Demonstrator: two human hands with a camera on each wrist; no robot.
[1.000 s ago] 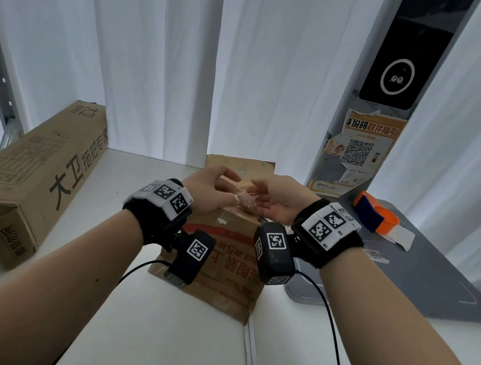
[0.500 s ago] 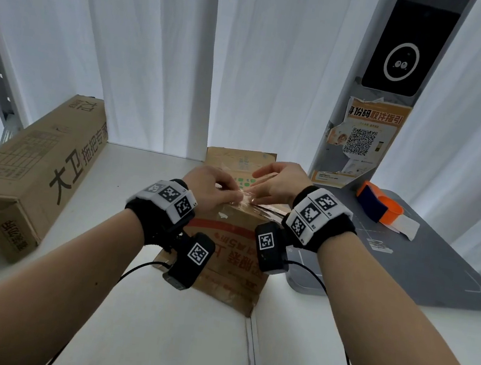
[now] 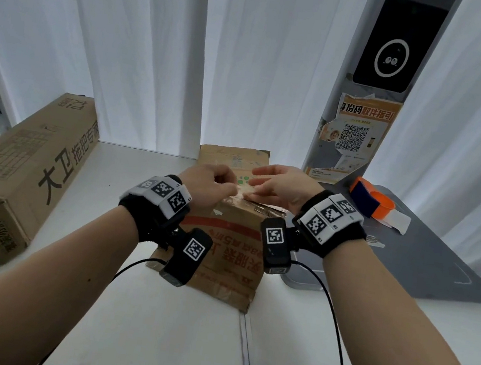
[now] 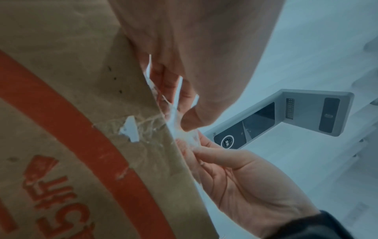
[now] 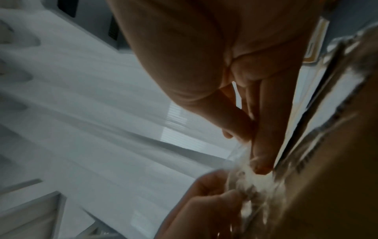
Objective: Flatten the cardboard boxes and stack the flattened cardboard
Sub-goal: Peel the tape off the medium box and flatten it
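Box (image 3: 224,242), upright at mid-worktop (image 3: 123,305); clear tape (image 4: 180,129) at its top edge, pinched by left hand (image 3: 211,184) and right hand (image 3: 281,188) fingers. Advice: peel low along the seam (tape shreds easily).

long box (image 3: 18,169) left on table (image 3: 152,318) | upright box (image 3: 230,243) centre | tape roll (image 3: 370,197) right on mat (image 3: 436,272)

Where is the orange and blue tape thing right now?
In the head view the orange and blue tape roll sits on the grey pad at the right, beside the pillar with the QR poster, beyond the right hand.
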